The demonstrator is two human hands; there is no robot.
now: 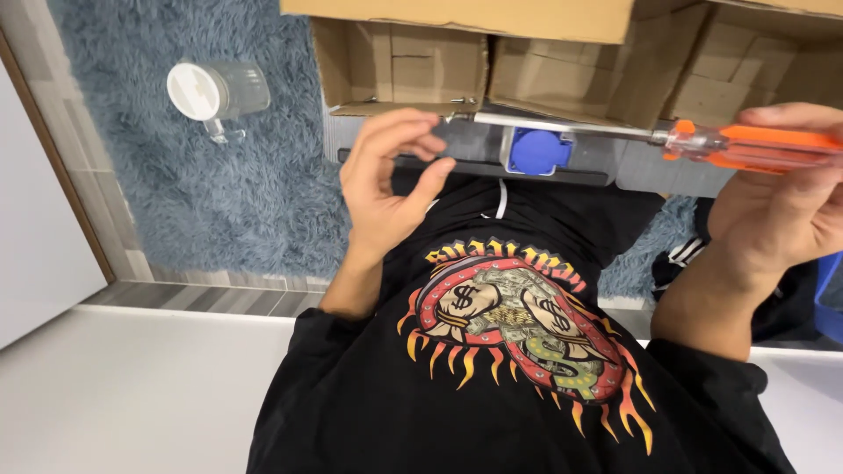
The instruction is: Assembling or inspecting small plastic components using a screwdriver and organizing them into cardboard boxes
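Head view, right hand (786,206) gripping screwdriver (650,136), left hand (386,180) loosely open, tip obscured.

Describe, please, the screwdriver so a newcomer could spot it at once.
Start at the cardboard boxes along the top. Just below them, a long metal shaft runs to the right hand. That screwdriver alone has a clear orange handle.

Open brown cardboard boxes (562,61) along the top edge, flaps spread, plain inside. No labels, signs or screens visible.
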